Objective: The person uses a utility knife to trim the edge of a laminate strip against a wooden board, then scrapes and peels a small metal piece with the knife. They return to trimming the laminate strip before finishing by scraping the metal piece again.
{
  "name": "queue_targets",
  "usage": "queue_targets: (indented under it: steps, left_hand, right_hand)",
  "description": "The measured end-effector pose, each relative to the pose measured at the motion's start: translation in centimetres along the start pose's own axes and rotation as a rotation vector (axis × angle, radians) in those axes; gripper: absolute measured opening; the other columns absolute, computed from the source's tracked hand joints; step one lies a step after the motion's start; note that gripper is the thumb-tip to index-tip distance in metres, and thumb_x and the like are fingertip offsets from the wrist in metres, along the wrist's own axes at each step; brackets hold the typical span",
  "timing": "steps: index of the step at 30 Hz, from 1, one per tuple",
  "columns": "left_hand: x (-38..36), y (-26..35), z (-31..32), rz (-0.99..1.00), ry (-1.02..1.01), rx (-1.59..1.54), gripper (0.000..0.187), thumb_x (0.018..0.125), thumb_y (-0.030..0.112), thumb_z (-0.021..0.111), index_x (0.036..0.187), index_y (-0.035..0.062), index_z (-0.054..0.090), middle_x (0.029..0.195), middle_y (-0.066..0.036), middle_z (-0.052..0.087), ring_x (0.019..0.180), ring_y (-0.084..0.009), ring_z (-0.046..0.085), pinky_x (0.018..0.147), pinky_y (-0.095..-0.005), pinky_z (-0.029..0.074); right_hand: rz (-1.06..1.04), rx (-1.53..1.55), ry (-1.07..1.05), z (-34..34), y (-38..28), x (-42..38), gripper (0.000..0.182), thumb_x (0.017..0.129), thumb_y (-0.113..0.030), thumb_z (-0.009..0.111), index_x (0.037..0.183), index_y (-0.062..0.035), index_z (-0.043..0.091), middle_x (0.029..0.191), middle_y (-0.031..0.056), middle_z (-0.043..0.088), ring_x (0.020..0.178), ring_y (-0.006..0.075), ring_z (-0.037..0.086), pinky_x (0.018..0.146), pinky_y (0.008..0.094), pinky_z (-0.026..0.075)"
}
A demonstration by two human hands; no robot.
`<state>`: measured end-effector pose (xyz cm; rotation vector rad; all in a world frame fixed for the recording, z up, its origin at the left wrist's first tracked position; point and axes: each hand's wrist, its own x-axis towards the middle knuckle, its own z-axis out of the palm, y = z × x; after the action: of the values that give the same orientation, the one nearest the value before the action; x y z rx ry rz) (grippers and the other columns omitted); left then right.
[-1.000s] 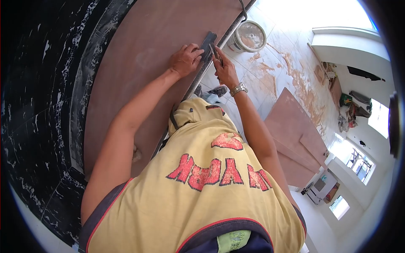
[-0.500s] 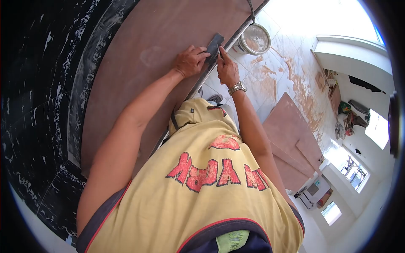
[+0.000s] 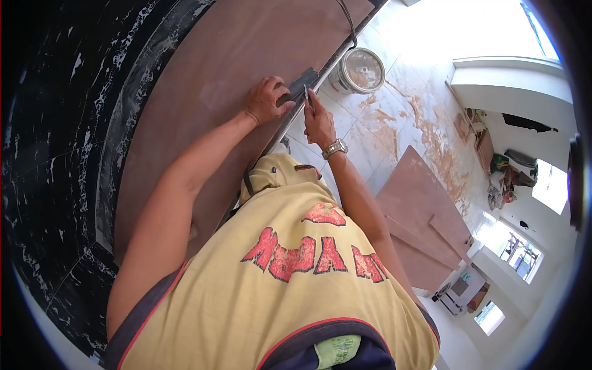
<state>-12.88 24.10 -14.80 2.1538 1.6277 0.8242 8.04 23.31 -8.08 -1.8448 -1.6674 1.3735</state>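
Observation:
A short dark grey strip (image 3: pixel 298 87) lies on the reddish-brown board (image 3: pixel 203 80), close to its metal-edged side. My left hand (image 3: pixel 269 101) is bent over the near end of this strip, its fingers curled and the thumb against it. Just across from it, my right hand (image 3: pixel 320 124) is closed around a thin, pointed tool (image 3: pixel 306 92), with the index finger stretched along it. The tool's tip is at the strip's edge; its exact kind is too small to make out. A metal watch sits on my right wrist.
A round bucket (image 3: pixel 362 70) with a dusty top stands on the stained tile floor (image 3: pixel 370 132) beyond the board's edge. A dark cable (image 3: pixel 348 23) hangs over that edge. Brown panels (image 3: pixel 410 206) lie at the right. Black marbled tiles (image 3: pixel 55 154) line the left.
Both hands have shifted slightly left and down in the view, along with the strip. My left fingers are more curled, and the right hand's tool now shows more clearly.

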Motion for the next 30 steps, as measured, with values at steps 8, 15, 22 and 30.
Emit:
queue_targets:
  steps: [8,15,22,30]
  left_hand:
    - [0.5,2.3,1.5,-0.333,-0.053,-0.082,0.026,0.087,0.032,0.080,0.100,0.0108,0.073,0.098,-0.004,0.071,0.086,-0.0256,0.069,0.078,-0.0416,0.058]
    - [0.8,-0.6,1.3,-0.775,-0.061,-0.935,0.028,0.098,0.016,0.075,0.122,0.0035,0.067,0.093,0.000,0.074,0.077,-0.0092,0.066,0.069,-0.0279,0.055]
    - [1.0,0.1,-0.1,-0.499,-0.176,-0.403,0.025,0.096,0.021,0.068,0.119,0.0105,0.071,0.100,-0.011,0.079,0.085,-0.0257,0.076,0.080,-0.0408,0.059]
    - [0.7,0.7,-0.9,-0.291,-0.168,0.060,0.027,0.092,0.026,0.074,0.118,0.0213,0.074,0.107,-0.005,0.072,0.100,-0.0276,0.072,0.083,-0.0438,0.059]
  right_hand:
    - [0.086,0.318,0.153,-0.7,0.4,-3.1,0.051,0.110,-0.025,0.056,0.160,-0.0213,0.050,0.070,0.0006,0.059,0.048,0.0126,0.062,0.036,0.0325,0.048]
    - [0.002,0.372,0.170,-1.2,0.3,-3.5,0.050,0.109,-0.021,0.058,0.158,-0.0172,0.052,0.069,0.0013,0.058,0.047,0.0120,0.059,0.045,0.0319,0.051]
    - [-0.022,0.270,0.110,0.4,0.8,-2.8,0.050,0.108,-0.022,0.059,0.157,-0.0166,0.053,0.065,0.0085,0.064,0.048,0.0167,0.063,0.051,0.0366,0.053]
    - [-0.041,0.107,0.077,1.2,2.0,0.3,0.048,0.108,-0.024,0.056,0.156,-0.0212,0.054,0.061,0.0125,0.065,0.047,0.0240,0.063,0.051,0.0401,0.054]
